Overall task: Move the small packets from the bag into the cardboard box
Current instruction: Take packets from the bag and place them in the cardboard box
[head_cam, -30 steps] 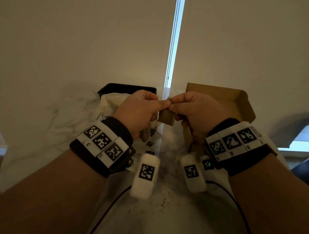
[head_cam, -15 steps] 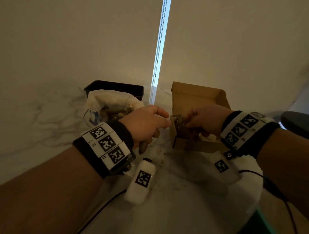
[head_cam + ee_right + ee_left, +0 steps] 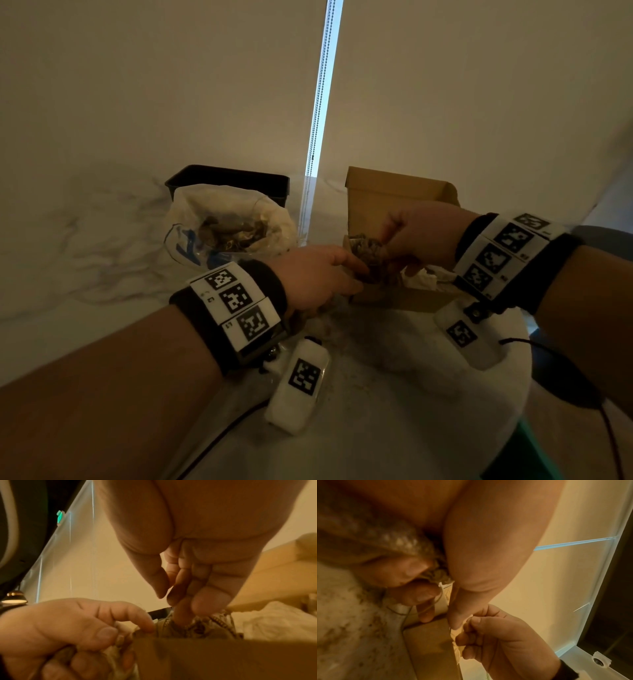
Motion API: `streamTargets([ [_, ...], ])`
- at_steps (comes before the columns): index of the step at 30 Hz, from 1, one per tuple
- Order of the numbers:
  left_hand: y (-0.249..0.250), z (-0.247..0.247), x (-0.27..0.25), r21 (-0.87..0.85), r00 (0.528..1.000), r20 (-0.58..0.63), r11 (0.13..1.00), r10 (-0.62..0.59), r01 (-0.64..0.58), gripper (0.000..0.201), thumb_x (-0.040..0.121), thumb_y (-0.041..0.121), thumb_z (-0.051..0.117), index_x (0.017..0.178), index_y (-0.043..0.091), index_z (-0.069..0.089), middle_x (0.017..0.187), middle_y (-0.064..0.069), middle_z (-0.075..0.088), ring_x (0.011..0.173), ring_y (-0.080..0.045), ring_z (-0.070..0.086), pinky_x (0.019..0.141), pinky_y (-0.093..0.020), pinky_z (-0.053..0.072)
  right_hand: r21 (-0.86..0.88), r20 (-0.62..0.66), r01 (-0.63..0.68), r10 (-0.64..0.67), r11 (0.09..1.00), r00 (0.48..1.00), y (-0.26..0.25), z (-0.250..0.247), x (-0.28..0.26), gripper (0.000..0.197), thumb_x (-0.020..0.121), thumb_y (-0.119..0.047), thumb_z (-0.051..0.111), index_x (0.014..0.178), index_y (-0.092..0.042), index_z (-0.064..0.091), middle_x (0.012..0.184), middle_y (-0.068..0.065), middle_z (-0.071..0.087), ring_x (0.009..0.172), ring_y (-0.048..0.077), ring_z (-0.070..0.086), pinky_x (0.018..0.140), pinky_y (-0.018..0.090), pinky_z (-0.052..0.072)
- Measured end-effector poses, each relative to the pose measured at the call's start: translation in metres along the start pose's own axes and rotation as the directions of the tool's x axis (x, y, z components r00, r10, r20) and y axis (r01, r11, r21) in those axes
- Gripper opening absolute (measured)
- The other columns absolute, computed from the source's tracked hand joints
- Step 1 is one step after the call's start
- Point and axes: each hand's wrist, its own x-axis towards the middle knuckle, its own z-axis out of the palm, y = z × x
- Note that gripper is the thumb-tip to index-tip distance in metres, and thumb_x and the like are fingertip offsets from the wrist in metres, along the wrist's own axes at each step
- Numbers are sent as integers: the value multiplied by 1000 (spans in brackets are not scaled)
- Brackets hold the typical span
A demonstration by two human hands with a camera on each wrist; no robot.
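Observation:
The clear plastic bag [image 3: 191, 236] with several small packets stands at the left, and the open cardboard box [image 3: 394, 195] at the right. Both hands meet at the box's left wall. My right hand [image 3: 387, 240] reaches in over the box and pinches a small patterned packet [image 3: 368, 248] just inside that wall. In the right wrist view its fingers [image 3: 181, 599] press down on the packet [image 3: 197, 626]. My left hand [image 3: 356, 270] is curled round more packets [image 3: 436, 573] in its palm, its fingertips against the same packet.
A black tray [image 3: 226, 178] stands behind the bag. Crumpled white paper [image 3: 421, 277] lies in the box. The round marble table [image 3: 411, 394] has crumbs on it; its edge curves at the right. A bead chain [image 3: 318, 102] hangs behind.
Both hands have moved right, from the gap between bag and box to the box's left wall. The pinched packet has gone down with them into the box.

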Motion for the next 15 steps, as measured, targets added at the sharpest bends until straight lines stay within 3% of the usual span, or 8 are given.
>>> streamTargets([
  [3,-1,2,4,-7,1000,-6,1000,0,0,22,94,25,68,114,32,65,68,1,61,44,-9,45,41,-23,37,-88,99,1,8,996,995,3,5,-6,9,89,-16,62,92,-20,70,90,4,73,84,20,69,78,34,59],
  [7,-2,5,7,-31,999,-33,1000,-4,3,14,93,23,67,105,31,66,73,-1,65,50,-13,48,45,-26,38,-288,201,121,-64,950,978,-2,14,-8,25,97,-17,51,115,-10,66,98,2,64,88,20,58,75,25,48],
  [9,-1,7,8,-25,999,-44,1000,-6,5,11,95,22,64,103,30,65,85,-6,67,54,-14,49,46,-26,38,-446,228,193,-98,874,969,-7,17,-9,28,101,-17,43,122,-17,61,109,0,61,95,16,56,83,26,46],
  [12,2,8,9,42,999,-51,999,1,1,10,98,22,59,101,30,64,85,-5,65,56,-14,53,47,-25,42,-532,254,222,-96,817,962,-11,15,-8,28,102,-13,38,119,-17,60,105,0,60,88,14,56,72,22,43],
  [15,4,7,10,102,999,-42,995,13,-9,11,99,21,56,102,29,63,82,0,62,55,-10,53,45,-21,41,-505,242,182,-64,844,968,-10,14,-4,29,100,-9,41,121,-14,61,111,8,63,96,22,62,72,23,48],
])
